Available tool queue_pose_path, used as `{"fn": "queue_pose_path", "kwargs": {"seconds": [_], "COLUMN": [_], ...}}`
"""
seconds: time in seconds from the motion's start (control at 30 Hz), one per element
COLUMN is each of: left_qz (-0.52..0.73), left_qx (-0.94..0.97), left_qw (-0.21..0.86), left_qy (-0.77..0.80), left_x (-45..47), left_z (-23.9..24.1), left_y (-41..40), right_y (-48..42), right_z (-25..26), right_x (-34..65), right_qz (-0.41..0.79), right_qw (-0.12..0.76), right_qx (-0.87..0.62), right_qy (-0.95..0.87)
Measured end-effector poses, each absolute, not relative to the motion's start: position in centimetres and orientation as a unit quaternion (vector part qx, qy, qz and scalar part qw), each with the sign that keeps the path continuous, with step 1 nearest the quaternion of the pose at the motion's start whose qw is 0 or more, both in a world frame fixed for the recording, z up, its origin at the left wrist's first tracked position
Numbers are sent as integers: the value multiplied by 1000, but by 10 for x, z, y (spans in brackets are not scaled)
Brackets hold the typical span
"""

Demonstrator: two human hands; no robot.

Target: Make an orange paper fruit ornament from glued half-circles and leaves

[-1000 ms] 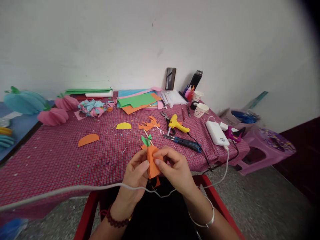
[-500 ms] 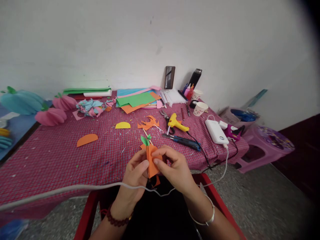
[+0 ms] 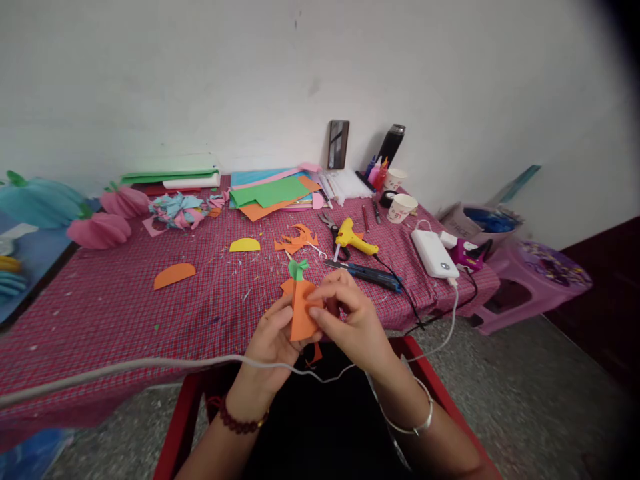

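Note:
Both hands hold a folded orange paper piece with a small green paper leaf at its top, just in front of the table's near edge. My left hand cups it from the left and below, fingers closed on it. My right hand pinches its right edge with thumb and fingers. A thin stick pokes out beside the leaf. A white cable runs across below my wrists.
The red checked table carries a yellow glue gun, scissors, a blue knife, a white power bank, paper cups, coloured paper sheets, orange and yellow cut-outs and pink paper fruits. A purple stool stands right.
The orange piece has turned so its flat face shows more, and both hands have shifted slightly up and towards the table. The view has dipped a little.

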State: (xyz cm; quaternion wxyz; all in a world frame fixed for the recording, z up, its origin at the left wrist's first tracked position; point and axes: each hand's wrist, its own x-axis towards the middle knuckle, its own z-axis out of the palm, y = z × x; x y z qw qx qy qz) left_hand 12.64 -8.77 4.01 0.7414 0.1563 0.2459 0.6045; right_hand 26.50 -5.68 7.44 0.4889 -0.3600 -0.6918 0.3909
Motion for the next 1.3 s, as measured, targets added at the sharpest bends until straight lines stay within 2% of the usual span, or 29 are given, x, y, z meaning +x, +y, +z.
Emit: {"fn": "queue_pose_path", "kwargs": {"seconds": [0.13,0.33,0.5,0.67,0.77,1.0,1.3], "left_qz": [595,591,584,567,603,731,743], "left_qx": [132,116,122,143,135,115,108], "left_qw": [759,762,769,788,765,651,633], "left_qy": [230,236,228,192,181,168,186], "left_x": [125,123,124,121,109,58,54], "left_z": [43,44,42,37,37,55,44], "left_y": [-88,-87,-88,-87,-85,-79,-81], "right_y": [-54,-51,-48,-36,-29,-23,-16], "right_z": [73,66,63,59,58,59,37], "right_x": [266,266,264,266,272,293,286], "right_qz": [440,510,579,692,763,708,648], "right_qw": [504,467,474,535,538,575,458], "right_qx": [-387,-384,-371,-287,-213,-223,-292], "right_qy": [-634,-612,-550,-392,-288,-342,-534]}}
